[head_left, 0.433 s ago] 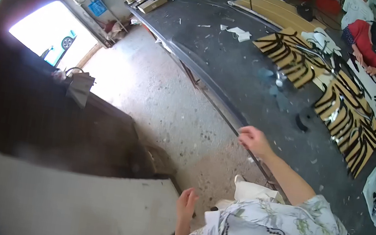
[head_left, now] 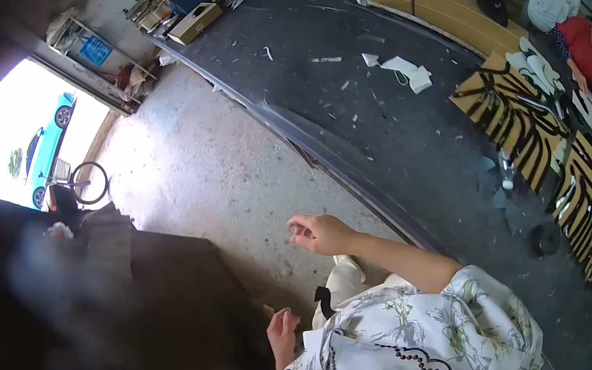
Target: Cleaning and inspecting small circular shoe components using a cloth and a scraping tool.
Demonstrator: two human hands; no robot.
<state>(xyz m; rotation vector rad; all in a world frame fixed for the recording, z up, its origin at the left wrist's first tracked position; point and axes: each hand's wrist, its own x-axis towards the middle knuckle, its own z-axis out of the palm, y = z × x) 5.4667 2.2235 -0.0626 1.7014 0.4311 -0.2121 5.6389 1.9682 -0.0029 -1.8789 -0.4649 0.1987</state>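
My right hand point(head_left: 321, 234) hangs over the concrete floor in front of my body, fingers loosely curled and slightly apart, with nothing seen in it. Lower down, my left hand point(head_left: 282, 331) is held beside my waist near a dark piece of furniture point(head_left: 179, 298); its fingers are loosely bent and I see nothing in them. Neither hand touches the long dark worktable point(head_left: 301, 101). On that table lie tan panels with black stripes point(head_left: 521, 115), a small clear bottle point(head_left: 506, 174) and a roll of black tape point(head_left: 545, 240).
Scraps of white paper point(head_left: 407, 71) and a tan board point(head_left: 444, 12) lie on the table. A person in a red top point(head_left: 589, 56) bends over the far right side. At left, a bright doorway shows a blue car point(head_left: 49, 144). Concrete floor point(head_left: 201, 155) runs between table and furniture.
My view has turned left and moved along the table. My right hand has swung from beside the table edge to over the floor. The doorway and car show more fully.
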